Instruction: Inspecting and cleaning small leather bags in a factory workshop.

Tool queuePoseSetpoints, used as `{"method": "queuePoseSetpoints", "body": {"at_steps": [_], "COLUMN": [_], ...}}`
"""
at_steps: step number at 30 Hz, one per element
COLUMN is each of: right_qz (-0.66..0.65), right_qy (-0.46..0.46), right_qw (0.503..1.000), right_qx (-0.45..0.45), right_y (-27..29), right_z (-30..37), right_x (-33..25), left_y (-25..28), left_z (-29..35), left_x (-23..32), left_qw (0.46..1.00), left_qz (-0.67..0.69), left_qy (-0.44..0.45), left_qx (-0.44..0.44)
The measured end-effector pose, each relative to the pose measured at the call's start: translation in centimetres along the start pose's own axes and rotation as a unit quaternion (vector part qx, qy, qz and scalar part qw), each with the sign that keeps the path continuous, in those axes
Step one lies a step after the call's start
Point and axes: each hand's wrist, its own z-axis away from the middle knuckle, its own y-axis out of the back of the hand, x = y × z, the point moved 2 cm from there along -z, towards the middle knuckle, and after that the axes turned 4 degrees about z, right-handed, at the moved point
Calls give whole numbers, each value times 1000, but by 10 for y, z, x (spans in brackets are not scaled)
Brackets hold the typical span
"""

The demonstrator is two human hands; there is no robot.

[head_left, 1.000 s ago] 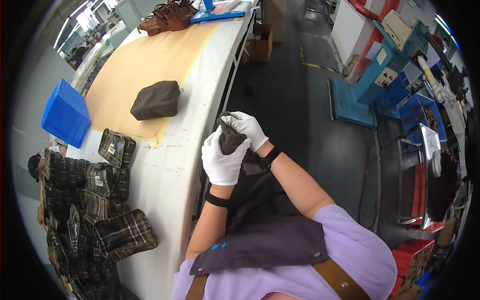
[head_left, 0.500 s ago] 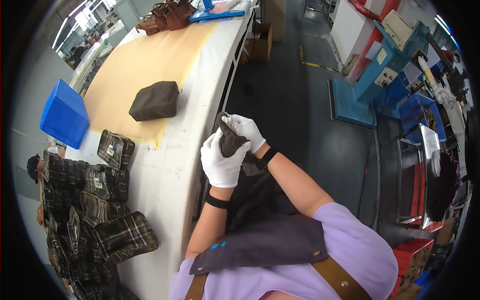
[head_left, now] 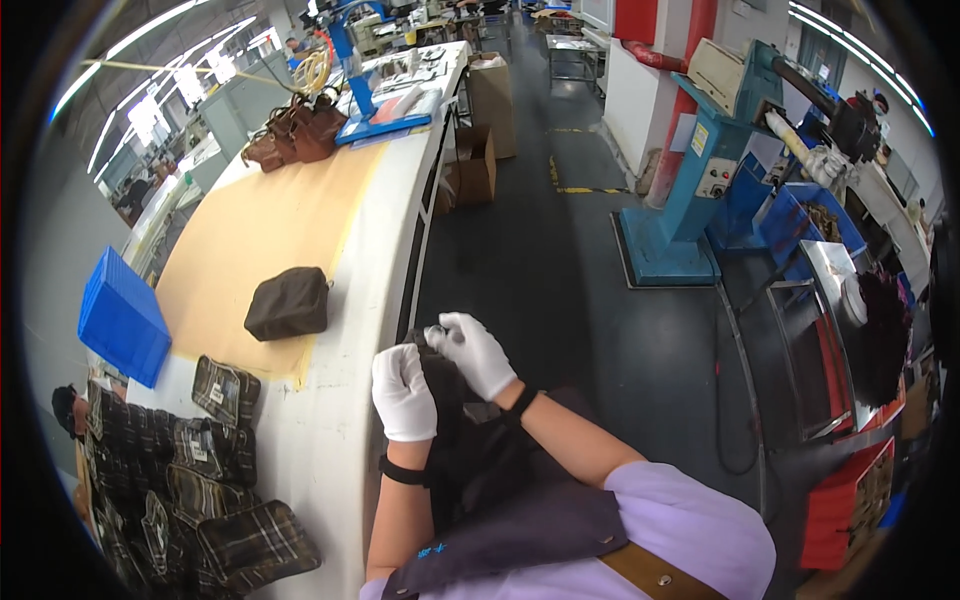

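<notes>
My left hand (head_left: pixel 405 393), in a white glove, is closed, its fingertips pinched together beside the table's near edge. My right hand (head_left: pixel 474 356), gloved the same way, is just to its right and slightly farther off, its fingers also closed. A dark brown fabric piece (head_left: pixel 424 340) shows between the fingertips; the gloves hide much of it, and its lower part blends with the dark clothing below. On the table to the left stands a dark brown zipped pouch (head_left: pixel 287 304), apart from both hands.
Plaid pouches (head_left: pixel 258 545) are piled at the table's left. A blue bin (head_left: pixel 125 318) stands behind them beside tan sheeting (head_left: pixel 260 225). Brown leather bags (head_left: pixel 300 132) are at the far end. Right of the aisle are a blue machine (head_left: pixel 680 215) and a red crate (head_left: pixel 835 505).
My view has tilted up, showing more of the aisle. The hands have moved slightly apart and lower in view; the bunched dark fabric between them is now mostly out of sight.
</notes>
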Motion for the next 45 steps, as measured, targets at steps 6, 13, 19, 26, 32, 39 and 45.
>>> {"method": "queuePoseSetpoints", "body": {"at_steps": [6, 13, 19, 26, 32, 39, 45], "right_qz": [220, -48, 10, 71, -472, -283, -280], "right_qy": [107, -79, 55, 53, -159, -140, -101], "right_qw": [966, 984, 994, 978, 846, 940, 943], "right_qx": [-82, -150, -94, -186, -191, -130, -151], "right_y": [26, -7, 4, -3, 20, 3, -5], "right_z": [37, 6, 20, -5, 5, 7, -3], "right_x": [10, 61, 41, 27, 41, 30, 31], "left_y": [-7, -2, -13, -18, -6, -16, -10], "left_z": [0, 19, 25, 23, 12, 8, 21], "left_x": [-6, 37, 31, 33, 31, -13, -6], "left_qw": [999, 983, 979, 974, 986, 975, 988], "left_qz": [20, -150, -181, -207, -130, 39, -139], "left_qy": [33, -90, -70, -67, -97, 200, -36], "left_qx": [8, -50, -66, -63, -24, -89, -54]}}
